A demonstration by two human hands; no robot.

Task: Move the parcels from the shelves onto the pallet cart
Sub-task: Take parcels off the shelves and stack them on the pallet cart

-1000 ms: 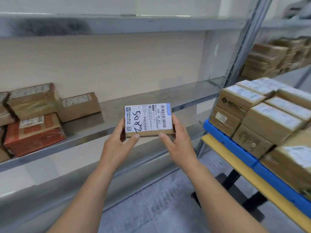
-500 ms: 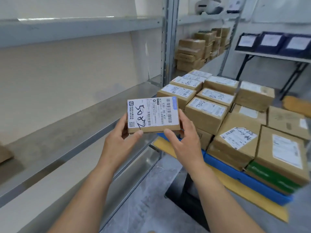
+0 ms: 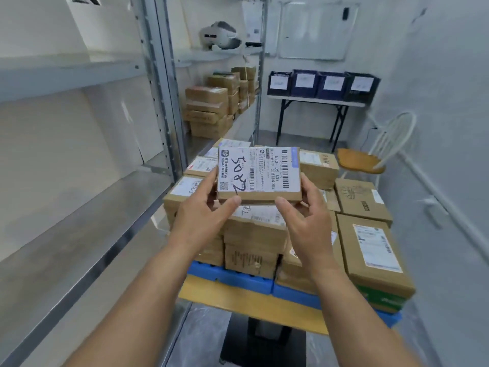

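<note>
I hold a small flat cardboard parcel (image 3: 258,175) with a white label marked "5082" in front of me, above the loaded pallet cart. My left hand (image 3: 205,210) grips its left edge, thumb on the near side. My right hand (image 3: 305,215) grips its right edge the same way. Below it, the pallet cart (image 3: 246,298) has a yellow deck and a blue pallet (image 3: 232,277) stacked with several brown parcels (image 3: 370,250). The metal shelf (image 3: 87,207) on my left is bare where I can see it.
Further shelves behind the cart carry stacked parcels (image 3: 209,112) and a white headset (image 3: 221,35). A folding table (image 3: 315,102) with dark bins stands at the back wall. A white chair (image 3: 370,157) sits at the right. Grey floor lies below the cart.
My view has swung right from the shelf to the cart. The parcel, still held by both hands, has come from beside the shelf to above the stacked parcels.
</note>
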